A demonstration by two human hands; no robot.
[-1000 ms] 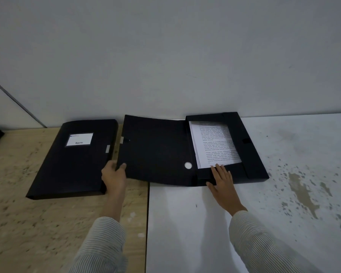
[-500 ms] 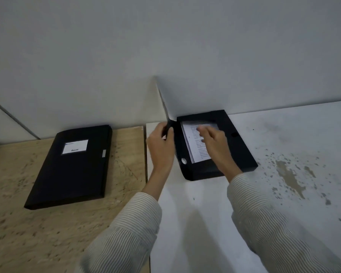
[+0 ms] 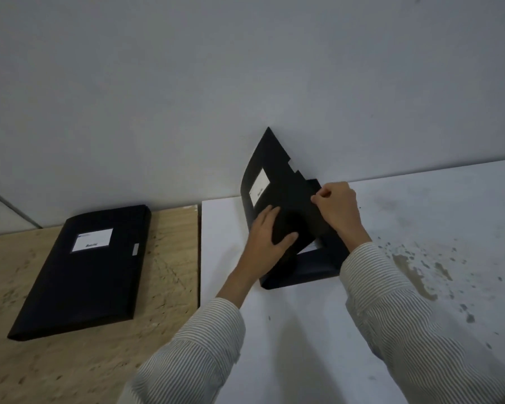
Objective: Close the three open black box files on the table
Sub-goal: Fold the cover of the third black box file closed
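Observation:
A black box file (image 3: 301,269) lies on the white table against the wall, its lid (image 3: 277,182) swung over and tilted down across the tray, still raised at the far end. A white label shows on the lid's outside. My left hand (image 3: 267,231) lies flat on the lid, pressing it. My right hand (image 3: 337,204) pinches the lid's flap edge at the right side. A sliver of white paper (image 3: 311,248) shows under the lid. A second black box file (image 3: 85,269) lies shut on the wooden table at the left.
The wooden table (image 3: 169,258) and the white table (image 3: 449,217) meet at a dark seam. The white top is stained at the right. A grey wall rises right behind both files.
The lid went from lying open at the left, through upright, to folding down over the tray. My left hand moved onto the lid's outside; my right hand left the paper and took the flap edge.

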